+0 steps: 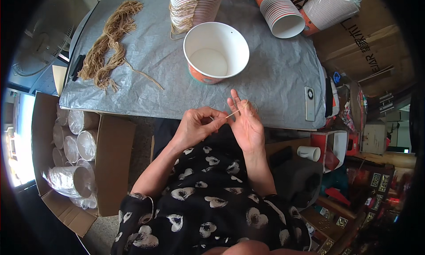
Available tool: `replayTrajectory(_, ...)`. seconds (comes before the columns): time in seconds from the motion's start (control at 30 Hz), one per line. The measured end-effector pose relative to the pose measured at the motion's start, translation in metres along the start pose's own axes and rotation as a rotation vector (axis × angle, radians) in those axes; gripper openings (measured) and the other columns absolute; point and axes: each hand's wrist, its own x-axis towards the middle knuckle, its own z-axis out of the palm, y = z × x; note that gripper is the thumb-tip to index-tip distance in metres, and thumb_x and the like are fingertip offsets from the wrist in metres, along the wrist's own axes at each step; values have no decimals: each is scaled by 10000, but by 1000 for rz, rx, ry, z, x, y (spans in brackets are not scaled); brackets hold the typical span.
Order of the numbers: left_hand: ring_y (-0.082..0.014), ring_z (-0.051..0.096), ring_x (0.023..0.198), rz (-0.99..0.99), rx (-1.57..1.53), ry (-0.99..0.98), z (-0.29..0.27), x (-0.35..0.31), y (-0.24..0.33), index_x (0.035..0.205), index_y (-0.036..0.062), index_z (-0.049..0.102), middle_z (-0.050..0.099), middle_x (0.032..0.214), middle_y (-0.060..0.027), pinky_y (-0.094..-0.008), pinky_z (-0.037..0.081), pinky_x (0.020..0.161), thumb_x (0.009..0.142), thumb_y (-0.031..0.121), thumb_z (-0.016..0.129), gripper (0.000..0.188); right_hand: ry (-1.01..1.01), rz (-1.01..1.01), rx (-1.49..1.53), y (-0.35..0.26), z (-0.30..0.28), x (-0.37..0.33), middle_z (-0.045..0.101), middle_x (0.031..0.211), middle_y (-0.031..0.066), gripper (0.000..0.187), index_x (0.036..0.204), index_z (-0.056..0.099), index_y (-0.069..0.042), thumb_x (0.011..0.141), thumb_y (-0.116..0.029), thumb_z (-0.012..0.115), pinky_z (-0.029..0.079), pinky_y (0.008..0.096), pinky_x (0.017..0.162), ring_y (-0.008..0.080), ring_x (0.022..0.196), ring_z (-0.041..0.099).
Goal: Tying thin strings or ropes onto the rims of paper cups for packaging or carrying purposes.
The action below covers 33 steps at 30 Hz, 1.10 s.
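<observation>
My left hand [198, 124] and my right hand [245, 122] meet just in front of the near edge of a grey-covered table [274, 73]. Between their fingertips runs a short tan piece of string [234, 112], pinched at both ends. Right behind the hands stands an open white paper bucket [216, 52] with an orange patterned outside. A bundle of tan strings [108, 44] lies at the table's far left.
A striped bucket [195, 7] with strings hanging on it stands at the back; stacked striped buckets [305, 11] lie at the back right. A small white remote-like device [310, 103] rests near the right edge. A cardboard box [113, 166] of wrapped buckets sits at the left, with a fan [40, 47] behind.
</observation>
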Motion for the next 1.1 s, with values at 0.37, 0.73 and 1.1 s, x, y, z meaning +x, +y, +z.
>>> replayTrajectory(0.37,-203,676,624,311,529,205,-14,-9,19,941,4,663,692,889,-99,-319,534,573,925,32,692,44,238,-539,-1314,-12,32,-23,725,1042,79,152,1103,631,27,1032,-106,614,459,205,623,58,687,573)
replayTrajectory(0.73,-324,667,725,423,572,154,-8,-19,47,953,18,672,623,837,-126,-412,536,619,881,35,733,95,-21,-262,-1095,-1,41,-20,647,858,11,151,1047,665,34,997,-107,690,446,219,636,64,695,549)
replayTrajectory(1.1,-56,602,699,189,262,109,-20,-23,41,904,19,675,640,799,-1,-237,468,593,972,165,735,171,52,-340,-1011,-4,50,-26,512,707,-67,90,997,718,10,919,-13,756,332,195,541,12,608,403)
